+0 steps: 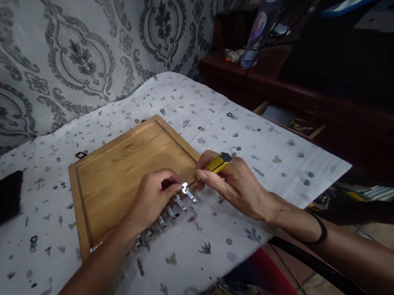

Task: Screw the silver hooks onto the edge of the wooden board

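Note:
A shallow wooden frame or tray (111,178) lies flat on a patterned white cloth (267,155). My left hand (152,196) rests on its near edge with the fingers pinched together at a small shiny metal tab (185,188). My right hand (232,184) grips a yellow and black screwdriver (217,163), whose tip meets that same tab. Several more small metal tabs (166,215) stick out along the frame's near edge.
A black flat object (4,197) lies on the cloth at the left. A dark wooden cabinet (327,109) with an open drawer (289,122) stands to the right, with clutter on its top. Patterned wallpaper (81,51) rises behind the table.

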### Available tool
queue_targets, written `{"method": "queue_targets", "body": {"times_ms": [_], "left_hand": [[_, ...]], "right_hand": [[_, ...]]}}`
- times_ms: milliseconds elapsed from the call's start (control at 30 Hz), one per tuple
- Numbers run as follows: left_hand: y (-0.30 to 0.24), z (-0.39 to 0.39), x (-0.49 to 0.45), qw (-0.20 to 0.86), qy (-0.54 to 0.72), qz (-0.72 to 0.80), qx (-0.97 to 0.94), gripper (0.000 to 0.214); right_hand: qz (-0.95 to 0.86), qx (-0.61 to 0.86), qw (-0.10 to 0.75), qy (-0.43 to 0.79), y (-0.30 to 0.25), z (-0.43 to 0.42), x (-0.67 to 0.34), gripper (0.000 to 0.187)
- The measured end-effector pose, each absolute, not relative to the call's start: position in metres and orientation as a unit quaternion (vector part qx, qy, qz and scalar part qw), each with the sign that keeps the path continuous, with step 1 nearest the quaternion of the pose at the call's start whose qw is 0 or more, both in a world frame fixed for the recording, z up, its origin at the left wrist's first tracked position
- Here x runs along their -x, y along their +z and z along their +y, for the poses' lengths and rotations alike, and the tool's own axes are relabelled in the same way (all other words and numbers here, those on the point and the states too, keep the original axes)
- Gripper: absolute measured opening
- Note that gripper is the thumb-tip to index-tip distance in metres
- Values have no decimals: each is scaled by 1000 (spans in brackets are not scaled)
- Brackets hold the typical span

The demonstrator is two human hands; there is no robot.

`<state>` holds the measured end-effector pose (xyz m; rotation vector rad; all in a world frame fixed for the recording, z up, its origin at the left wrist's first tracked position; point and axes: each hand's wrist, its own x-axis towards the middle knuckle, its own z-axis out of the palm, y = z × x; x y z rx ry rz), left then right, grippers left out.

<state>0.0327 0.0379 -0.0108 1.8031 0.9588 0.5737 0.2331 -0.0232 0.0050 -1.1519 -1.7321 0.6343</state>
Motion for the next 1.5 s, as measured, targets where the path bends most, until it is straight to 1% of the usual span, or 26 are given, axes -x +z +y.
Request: {"method": "queue_targets", "body": {"times_ms": [100,333,567,800,1267,1500], "left_hand": [[-11,37,-34,489,233,392,-744,11],[-11,38,-35,499,230,380,-744,10],[-13,38,-34,452,237,373,-775,10],[-16,38,-34,402,260,347,-806,11],[-17,38,-35,396,257,349,-810,13],[-14,38,-35,353,252,315,-844,19]], "right_hand": [[-706,466,467,258,4,-23,-234,56],[-710,471,456,258,5,-23,-234,58],[-702,458,467,283,4,-24,-234,52],[-701,464,460,287,3,-25,-235,60],[-707,459,465,272,4,-26,-235,55],[-710,456,467,263,5,-25,-235,57]]}}
